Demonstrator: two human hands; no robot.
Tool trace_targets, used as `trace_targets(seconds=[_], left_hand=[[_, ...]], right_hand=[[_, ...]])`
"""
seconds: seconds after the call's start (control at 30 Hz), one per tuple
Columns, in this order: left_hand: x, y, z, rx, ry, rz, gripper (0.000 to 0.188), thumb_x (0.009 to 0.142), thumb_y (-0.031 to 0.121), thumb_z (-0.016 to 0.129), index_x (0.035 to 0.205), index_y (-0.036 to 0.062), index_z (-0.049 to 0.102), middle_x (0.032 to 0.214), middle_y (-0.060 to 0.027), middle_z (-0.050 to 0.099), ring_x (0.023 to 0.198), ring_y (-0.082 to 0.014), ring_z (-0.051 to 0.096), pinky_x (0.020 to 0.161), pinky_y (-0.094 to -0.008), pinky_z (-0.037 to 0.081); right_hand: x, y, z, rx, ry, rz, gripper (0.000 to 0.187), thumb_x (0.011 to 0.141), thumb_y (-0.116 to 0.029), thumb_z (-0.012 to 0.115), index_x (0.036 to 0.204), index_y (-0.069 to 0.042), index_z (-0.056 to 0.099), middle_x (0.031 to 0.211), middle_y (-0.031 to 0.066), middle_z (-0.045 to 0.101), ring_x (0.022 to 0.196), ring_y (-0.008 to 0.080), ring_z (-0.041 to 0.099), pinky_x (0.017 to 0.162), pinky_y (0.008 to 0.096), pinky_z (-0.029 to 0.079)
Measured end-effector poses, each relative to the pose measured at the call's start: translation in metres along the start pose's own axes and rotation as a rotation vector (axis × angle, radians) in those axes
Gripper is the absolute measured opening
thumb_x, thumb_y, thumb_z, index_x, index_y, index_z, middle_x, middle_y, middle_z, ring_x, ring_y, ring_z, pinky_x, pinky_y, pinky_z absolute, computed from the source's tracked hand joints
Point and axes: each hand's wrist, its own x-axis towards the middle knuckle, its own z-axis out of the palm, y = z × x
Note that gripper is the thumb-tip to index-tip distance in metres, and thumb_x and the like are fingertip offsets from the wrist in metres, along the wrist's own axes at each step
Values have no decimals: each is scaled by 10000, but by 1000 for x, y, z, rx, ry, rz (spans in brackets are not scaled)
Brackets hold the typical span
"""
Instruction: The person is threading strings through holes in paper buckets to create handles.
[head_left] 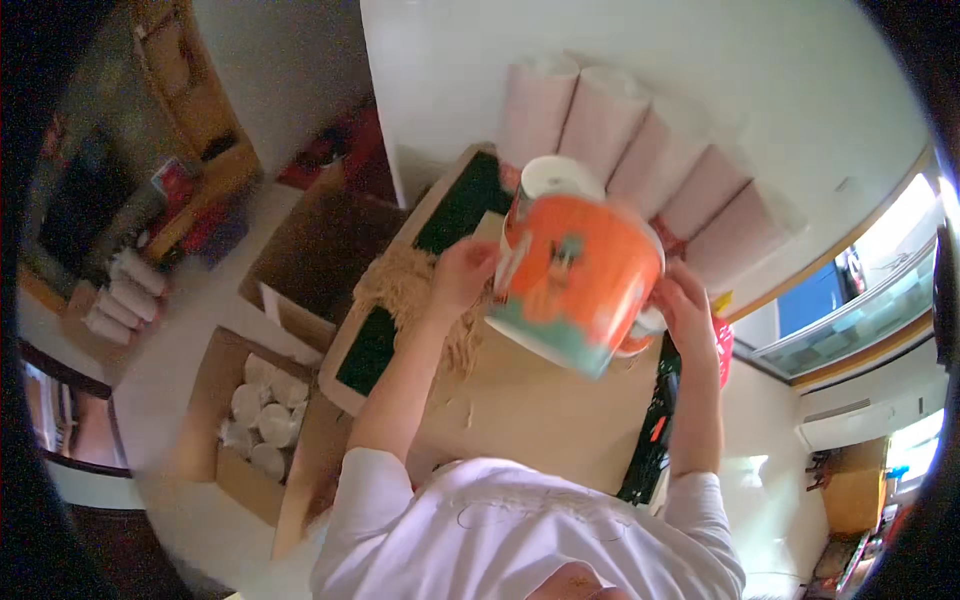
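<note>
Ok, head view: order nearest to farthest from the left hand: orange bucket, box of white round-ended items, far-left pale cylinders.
1. Orange bucket, right of the left hand.
2. Box of white round-ended items, lower left.
3. Far-left pale cylinders, beyond the box.

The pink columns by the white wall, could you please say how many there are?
5 pink columns, one row beyond the orange tub, from upper left to lower right; more may be hidden.
</note>
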Motion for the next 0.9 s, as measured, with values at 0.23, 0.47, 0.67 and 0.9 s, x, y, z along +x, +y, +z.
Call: trace_targets(seconds=[0.23, 0.47, 0.67, 0.9], left_hand=[[-182, -152, -35, 628, -115, -308, 147, 716, 161, 586, 702, 15, 597, 640, -136, 590, 617, -268, 576, 548, -363, 431], [-264, -253, -50, 821, 361, -400, 153, 694, 163, 588, 748, 20, 586, 806, -156, 576, 781, -326, 554, 652, -403, 447], [-243, -236, -45, 903, 79, -540, 113, 694, 125, 585, 727, 18, 588, 788, -173, 578, 794, -332, 556, 687, -401, 445], [-237, -232, -50, 565, 272, -601, 177, 760, 139, 567, 866, 0, 537, 806, -121, 596, 756, -262, 578, 664, -369, 456]], right_hand=[[-132, 132, -10, -801, -42, -81, 111, 665, 45, 532, 746, -30, 517, 807, 103, 533, 733, 259, 546, 653, 307, 458], [-169, 173, -12, -883, -5, 18, 187, 663, 58, 470, 810, -33, 540, 862, 118, 543, 762, 285, 556, 666, 343, 469], [-178, 166, -9, -843, 253, 127, 217, 679, 71, 472, 829, -54, 567, 826, 94, 549, 732, 254, 559, 627, 329, 464], [-183, 160, 4, -750, 312, -6, 195, 682, 87, 490, 814, -38, 563, 795, 84, 544, 638, 188, 544, 574, 266, 445]])
